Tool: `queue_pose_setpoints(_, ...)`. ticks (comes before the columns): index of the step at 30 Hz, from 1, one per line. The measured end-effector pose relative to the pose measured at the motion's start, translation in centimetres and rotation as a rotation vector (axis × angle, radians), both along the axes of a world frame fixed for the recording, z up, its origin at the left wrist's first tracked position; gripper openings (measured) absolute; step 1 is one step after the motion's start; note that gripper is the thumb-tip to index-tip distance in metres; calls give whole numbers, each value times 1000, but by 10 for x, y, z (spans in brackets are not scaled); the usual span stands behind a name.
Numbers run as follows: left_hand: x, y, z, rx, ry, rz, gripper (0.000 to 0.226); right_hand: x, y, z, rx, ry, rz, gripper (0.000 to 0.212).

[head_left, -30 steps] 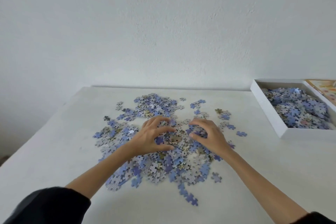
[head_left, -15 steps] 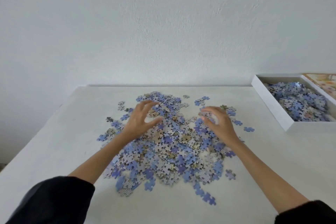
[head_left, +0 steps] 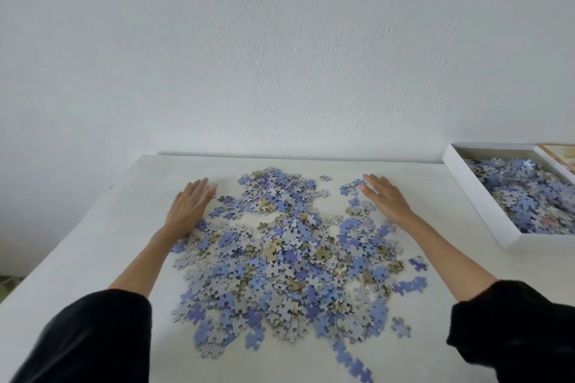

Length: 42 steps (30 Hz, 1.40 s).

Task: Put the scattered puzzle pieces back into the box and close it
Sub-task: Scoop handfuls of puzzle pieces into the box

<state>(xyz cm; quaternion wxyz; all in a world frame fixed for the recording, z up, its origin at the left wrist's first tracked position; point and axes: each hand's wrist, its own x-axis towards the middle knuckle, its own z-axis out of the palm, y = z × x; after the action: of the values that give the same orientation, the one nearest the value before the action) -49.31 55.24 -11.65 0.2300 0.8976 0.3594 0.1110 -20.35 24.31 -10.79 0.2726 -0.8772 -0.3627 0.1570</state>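
Here, puzzle pieces (head_left: pixel 280 261) between left hand (head_left: pixel 188 207) and right hand (head_left: pixel 385 199).

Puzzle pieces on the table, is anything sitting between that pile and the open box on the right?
Nothing visible. Bare table separates the pile of puzzle pieces from the white box, which is open and already partly filled. The right hand lies flat at the pile's far right edge, the left hand at its left.

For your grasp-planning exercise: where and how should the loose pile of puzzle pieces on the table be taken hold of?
Probably scoop the pile of puzzle pieces at its outer left and right edges, palms sweeping inward. It lies flat, wide and loose, so pinching fails. The left hand and right hand already flank its far part, open.
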Motion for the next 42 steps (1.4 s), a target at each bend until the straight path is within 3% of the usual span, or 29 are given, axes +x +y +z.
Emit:
queue_pose_setpoints(4,22,-14,6,-86,-95,-94,116,-11,21,4,40,55,98,59)
queue_pose_setpoints(8,30,-34,10,-103,-145,-294,99,-27,30,-2,-20,-91,277,68)
queue_pose_setpoints(10,27,-42,9,-152,-187,-389,92,-35,30,-5,28,-95,357,52)
queue_pose_setpoints(12,25,-46,8,-175,-262,-409,82,-42,31,-4,212,-20,317,30)
queue_pose_setpoints(16,41,-33,14,-113,-427,-273,83,-44,52,6,388,-56,146,19)
queue_pose_setpoints(19,66,-23,20,-176,-363,-197,89,-36,74,13,338,-111,137,20)
queue_pose_setpoints(22,86,-17,20,-241,-240,-224,108,-32,89,17,145,6,187,37)
queue_pose_setpoints(25,100,-16,20,-256,-215,-268,113,-36,100,17,53,76,213,48)
queue_pose_setpoints(34,119,-22,18,-292,-241,-409,98,-41,107,19,34,96,239,50)
queue_pose_setpoints(37,114,-25,16,-299,-235,-463,79,-44,104,15,18,52,282,55)
queue_pose_setpoints(39,107,-30,14,-312,-231,-499,72,-48,100,12,87,64,294,49)
queue_pose_setpoints(42,95,-33,18,-322,-258,-508,79,-52,96,13,228,156,250,43)
